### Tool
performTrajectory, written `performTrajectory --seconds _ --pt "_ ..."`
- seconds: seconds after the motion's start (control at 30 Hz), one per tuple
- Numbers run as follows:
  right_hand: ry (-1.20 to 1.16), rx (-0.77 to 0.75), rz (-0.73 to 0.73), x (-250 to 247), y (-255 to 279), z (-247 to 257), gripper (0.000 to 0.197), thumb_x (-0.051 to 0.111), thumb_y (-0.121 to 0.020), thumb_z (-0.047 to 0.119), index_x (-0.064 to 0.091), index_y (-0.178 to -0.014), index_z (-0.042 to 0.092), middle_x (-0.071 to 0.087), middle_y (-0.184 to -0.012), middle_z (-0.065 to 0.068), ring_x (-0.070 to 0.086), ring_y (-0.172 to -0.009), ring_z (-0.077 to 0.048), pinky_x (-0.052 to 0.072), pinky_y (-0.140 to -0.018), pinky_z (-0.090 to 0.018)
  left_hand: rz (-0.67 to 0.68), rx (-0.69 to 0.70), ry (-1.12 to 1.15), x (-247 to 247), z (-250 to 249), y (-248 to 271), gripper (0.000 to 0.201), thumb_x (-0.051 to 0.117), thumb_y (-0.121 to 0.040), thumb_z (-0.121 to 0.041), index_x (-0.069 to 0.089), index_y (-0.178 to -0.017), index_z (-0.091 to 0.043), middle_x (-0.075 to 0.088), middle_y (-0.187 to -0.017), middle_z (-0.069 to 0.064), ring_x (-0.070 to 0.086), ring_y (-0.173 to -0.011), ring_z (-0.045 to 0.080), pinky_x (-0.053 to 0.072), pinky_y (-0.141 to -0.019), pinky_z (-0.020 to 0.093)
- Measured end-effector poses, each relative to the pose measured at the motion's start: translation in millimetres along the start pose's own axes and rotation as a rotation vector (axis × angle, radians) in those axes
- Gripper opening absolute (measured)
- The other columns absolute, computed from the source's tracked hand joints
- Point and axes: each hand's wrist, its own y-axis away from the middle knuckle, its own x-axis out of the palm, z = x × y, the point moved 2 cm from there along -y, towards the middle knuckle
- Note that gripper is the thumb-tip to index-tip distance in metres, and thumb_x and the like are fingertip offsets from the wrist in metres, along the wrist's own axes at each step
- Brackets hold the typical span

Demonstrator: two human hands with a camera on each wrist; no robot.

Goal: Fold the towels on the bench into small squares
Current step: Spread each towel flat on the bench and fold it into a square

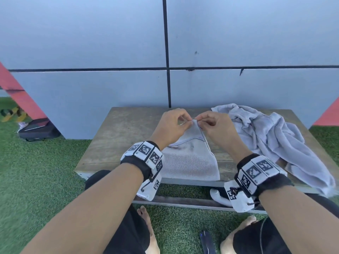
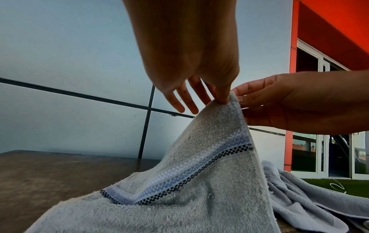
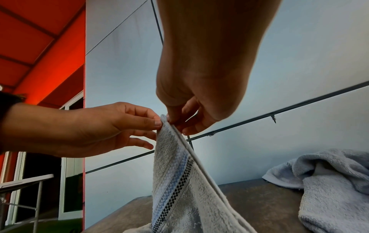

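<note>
A grey towel (image 1: pixel 190 160) with a blue and black checked band (image 2: pixel 189 178) lies on the wooden bench (image 1: pixel 124 136), its far corner lifted into a peak. My left hand (image 1: pixel 174 125) pinches that corner (image 2: pixel 229 100) between thumb and forefinger, its other fingers spread. My right hand (image 1: pixel 211 123) pinches the same corner from the other side (image 3: pixel 169 121). Both hands meet above the bench's far middle. The towel's near edge hangs at the bench's front edge.
A crumpled pale towel (image 1: pixel 275 136) lies heaped on the bench's right side. A grey panelled wall (image 1: pixel 110 52) stands right behind the bench. Green turf (image 1: pixel 36 171) surrounds it, with a black bag (image 1: pixel 38 129) at the left and a phone (image 1: pixel 207 241) by my feet.
</note>
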Motion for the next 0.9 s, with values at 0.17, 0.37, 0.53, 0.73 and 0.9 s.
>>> performTrajectory --seconds 0.17,0.37,0.53,0.73,0.9 --pt "0.004 0.001 0.004 0.1 -1.6 2.2 0.021 0.066 -0.088 0.001 0.073 -0.083 0.021 0.074 -0.077 0.007 0.064 -0.066 0.004 0.048 -0.068 -0.011 0.053 -0.021 0.039 0.6 -3.9 0.4 0.013 0.069 -0.089 -0.018 0.064 -0.079 -0.011 0.075 -0.094 -0.007 0.067 -0.088 0.001 0.052 -0.083 0.024" --pt "-0.066 0.002 0.010 3.4 -3.3 4.8 0.013 0.069 -0.090 0.007 0.072 -0.085 0.019 0.073 -0.080 0.005 0.065 -0.071 0.000 0.050 -0.072 -0.015 0.043 -0.031 0.027 -0.3 -5.6 -4.6 0.017 0.068 -0.089 -0.018 0.059 -0.076 -0.011 0.072 -0.085 0.002 0.067 -0.083 0.013 0.053 -0.079 0.032" --pt "-0.046 0.005 -0.004 6.2 -8.9 5.8 0.005 0.072 -0.088 0.009 0.069 -0.088 0.013 0.068 -0.078 0.008 0.060 -0.071 -0.001 0.046 -0.070 -0.012 0.056 -0.005 0.019 -3.6 -4.8 -8.4 0.017 0.071 -0.087 -0.020 0.061 -0.076 -0.012 0.070 -0.080 0.000 0.063 -0.078 0.011 0.052 -0.077 0.032" --pt "-0.028 -0.012 -0.022 2.0 -12.6 7.6 0.004 0.071 -0.089 0.008 0.071 -0.093 0.010 0.071 -0.082 0.004 0.063 -0.074 0.000 0.046 -0.070 -0.010 0.138 -0.015 -0.003 -10.8 1.1 -7.7 0.017 0.080 -0.082 -0.028 0.071 -0.084 -0.013 0.072 -0.084 -0.002 0.065 -0.086 0.015 0.050 -0.090 0.035" --pt "-0.066 -0.018 0.030 3.6 -9.6 9.3 0.008 0.074 -0.088 0.011 0.072 -0.092 0.017 0.074 -0.082 0.004 0.067 -0.076 -0.003 0.052 -0.075 -0.015 0.133 -0.024 0.023 -15.5 -4.6 -11.1 0.017 0.081 -0.082 -0.030 0.075 -0.081 -0.014 0.074 -0.079 -0.004 0.068 -0.082 0.012 0.052 -0.088 0.031"
